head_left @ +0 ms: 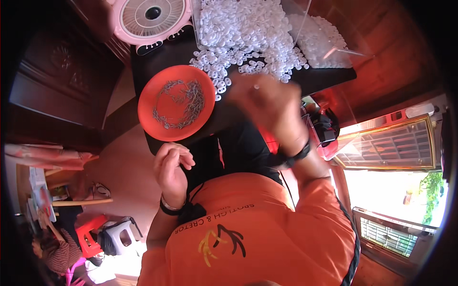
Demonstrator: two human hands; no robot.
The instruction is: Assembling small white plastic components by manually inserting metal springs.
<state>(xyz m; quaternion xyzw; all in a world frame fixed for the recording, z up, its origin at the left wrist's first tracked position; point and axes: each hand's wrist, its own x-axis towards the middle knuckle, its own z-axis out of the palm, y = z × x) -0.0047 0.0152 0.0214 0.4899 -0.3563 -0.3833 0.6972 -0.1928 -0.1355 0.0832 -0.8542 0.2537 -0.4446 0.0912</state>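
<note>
At the table's near left edge, just below an orange plate (146, 120), is my left hand (172, 167). Its fingers are curled in toward the palm, and what they hold, if anything, is hidden. Many small grey nails (193, 105) lie in the plate, mostly in a ring. My right hand (272, 102) is over the table, right of the plate, and smeared by motion. A small white spot shows on it, too blurred to name. Close beyond that hand, small white plastic clips with holes (224, 59) are scattered on the dark table (224, 112).
A large heap of white clips (243, 24) fills the back of the table, beside a clear bag of more clips (324, 43). A pink fan (152, 28) stands at the back left. Plastic stools (90, 236) and a seated person (62, 252) are at lower left.
</note>
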